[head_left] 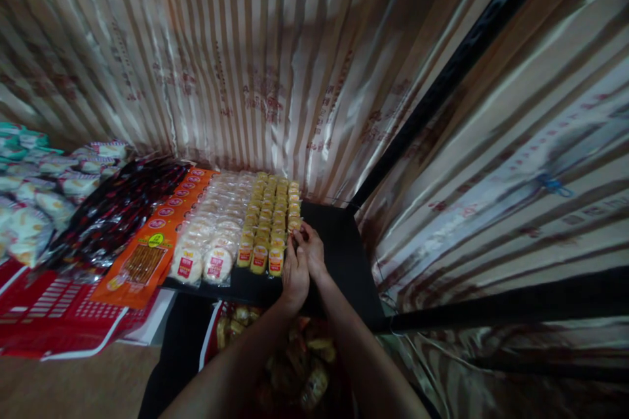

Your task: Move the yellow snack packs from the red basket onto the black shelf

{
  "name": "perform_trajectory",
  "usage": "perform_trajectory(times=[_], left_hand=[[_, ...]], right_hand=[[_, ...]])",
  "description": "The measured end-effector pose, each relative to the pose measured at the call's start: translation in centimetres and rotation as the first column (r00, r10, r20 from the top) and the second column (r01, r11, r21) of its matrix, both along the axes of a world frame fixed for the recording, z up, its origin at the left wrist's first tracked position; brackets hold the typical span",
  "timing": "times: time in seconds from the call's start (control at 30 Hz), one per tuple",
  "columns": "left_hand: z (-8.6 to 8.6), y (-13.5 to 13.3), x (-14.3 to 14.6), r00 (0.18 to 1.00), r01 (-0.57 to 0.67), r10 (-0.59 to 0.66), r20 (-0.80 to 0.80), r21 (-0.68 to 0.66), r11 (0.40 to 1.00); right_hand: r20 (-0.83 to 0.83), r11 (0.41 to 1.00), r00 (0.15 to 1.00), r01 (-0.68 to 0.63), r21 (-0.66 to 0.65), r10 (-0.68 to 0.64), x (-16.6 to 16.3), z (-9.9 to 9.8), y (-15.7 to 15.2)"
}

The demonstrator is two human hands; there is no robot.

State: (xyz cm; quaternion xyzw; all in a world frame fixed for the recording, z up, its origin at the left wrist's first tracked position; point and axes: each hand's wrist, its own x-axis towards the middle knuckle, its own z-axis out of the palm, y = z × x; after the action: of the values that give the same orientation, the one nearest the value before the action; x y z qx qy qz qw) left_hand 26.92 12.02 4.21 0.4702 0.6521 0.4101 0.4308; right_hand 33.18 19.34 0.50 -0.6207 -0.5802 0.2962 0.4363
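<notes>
Both my hands are together at the front end of the rightmost row of small yellow snack packets (293,200). My left hand (296,275) has its fingers pointing forward, closed against a yellow-wrapped snack packet at the row's end. Close beside it, my right hand (313,250) bends its fingers and thumb around the same packet, which is mostly hidden. To the left stand fuller yellow rows (260,252) with red and white labels, lined up on a black shelf (339,242).
Clear-wrapped round white crackers (216,263), orange pretzel-stick bags (132,262) and dark glossy packets (118,216) lie leftward. A red basket (63,308) sits front left. Below my forearms, another container holds yellow packets (314,386). Striped sheeting (255,65) and a black post (422,118) rise behind.
</notes>
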Motion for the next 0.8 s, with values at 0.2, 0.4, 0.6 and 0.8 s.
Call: perform_trajectory(times=[0.2,0.4,0.6,0.8], left_hand=[[-0.4,0.0,0.3,1.000,-0.009,0.009,0.024,0.005,1.000],[-0.9,0.2,0.7,0.998,-0.006,0.005,0.056,0.026,1.000],[-1.6,0.5,1.0,0.990,-0.045,0.035,0.139,0.072,0.996],[-1.8,0.5,1.0,0.981,-0.073,0.052,0.189,0.105,0.992]], right_hand=[[-0.030,0.999,0.999,0.046,0.029,-0.045,0.1,-0.4,-1.1],[-0.076,0.996,0.996,0.046,0.077,-0.040,-0.3,-0.7,-2.0],[0.039,0.996,0.997,-0.067,0.063,0.065,-0.6,-1.5,-1.7],[0.071,0.997,0.996,-0.061,0.037,0.058,0.3,-1.4,-0.4]])
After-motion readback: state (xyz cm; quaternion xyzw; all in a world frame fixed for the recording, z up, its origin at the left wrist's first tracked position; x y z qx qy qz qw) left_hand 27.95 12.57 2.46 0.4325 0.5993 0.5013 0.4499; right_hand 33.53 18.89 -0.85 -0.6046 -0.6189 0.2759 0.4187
